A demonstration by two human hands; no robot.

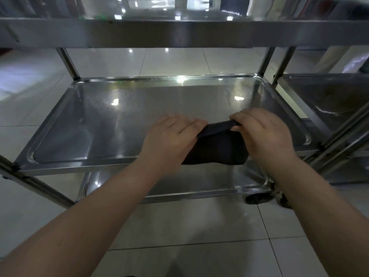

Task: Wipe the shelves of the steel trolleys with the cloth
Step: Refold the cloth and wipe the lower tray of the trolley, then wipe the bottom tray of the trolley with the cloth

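A dark cloth lies folded near the front right of the steel trolley's middle shelf. My left hand holds the cloth's left edge, fingers curled over it. My right hand grips the cloth's upper right corner and lifts a fold of it. The trolley's top shelf spans the upper part of the view, and its bottom shelf shows below my forearms.
A second steel trolley stands close on the right, its frame touching or nearly touching this one. A caster wheel sits at the bottom right corner. Pale tiled floor surrounds the trolleys.
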